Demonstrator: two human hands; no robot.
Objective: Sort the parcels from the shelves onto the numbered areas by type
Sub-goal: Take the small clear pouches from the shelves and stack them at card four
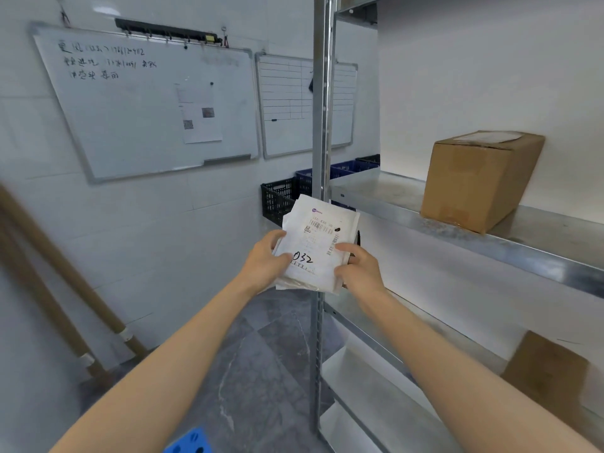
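Head-worn view faces forward, slightly down; shelving (392,197) near at right.

A flat parcel (318,243) is held between the left hand (264,261) and right hand (359,268), just in front of the rack's upright post (322,125). Right of the post, a cardboard box (477,181) stands on a shelf (539,230); a second box (549,377) sits lower. Two whiteboards (137,103) hang on the wall to the left, with crates (277,201) below them behind the post.
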